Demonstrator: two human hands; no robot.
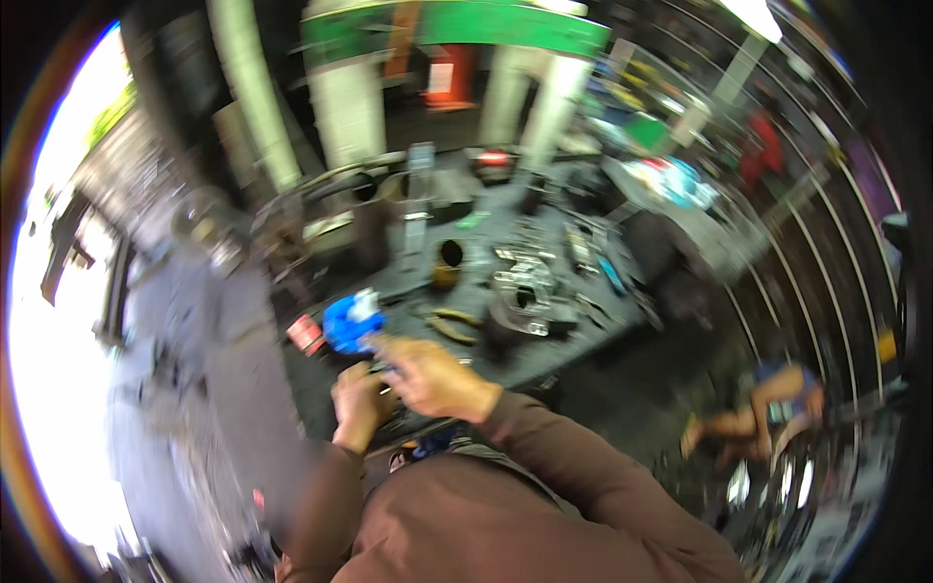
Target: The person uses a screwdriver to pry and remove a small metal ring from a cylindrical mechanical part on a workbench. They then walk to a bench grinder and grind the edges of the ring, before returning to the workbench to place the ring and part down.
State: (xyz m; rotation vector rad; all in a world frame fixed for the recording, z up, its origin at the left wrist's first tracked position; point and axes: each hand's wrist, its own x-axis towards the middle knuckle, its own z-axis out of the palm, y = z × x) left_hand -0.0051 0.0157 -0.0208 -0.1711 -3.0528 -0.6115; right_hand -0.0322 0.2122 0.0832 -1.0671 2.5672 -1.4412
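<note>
"Brown sleeves (pixel 583 457) lead us up the head view; how do we find the hands?"

"We see the left hand (pixel 358 400) curled, with the right hand (pixel 437 377) just beside it, fingers pointing its way, over the near side of the dark workbench (pixel 394 282)."

"Are they clamped on anything?"

"We make out a small shiny piece (pixel 387 391) between them, but blur keeps us from telling whether either grips it."

"And the blue bundle (pixel 348 330)?"

"Just ahead of both hands, whitish on top. We spot a small red container (pixel 305 335) ahead and left of the left hand."

"Past the right hand?"

"We have a curved yellow-handled tool (pixel 455 338) just ahead, a brass-coloured cylinder (pixel 448 275) upright beyond it, and metal parts (pixel 525 264) ahead to the right."
</note>
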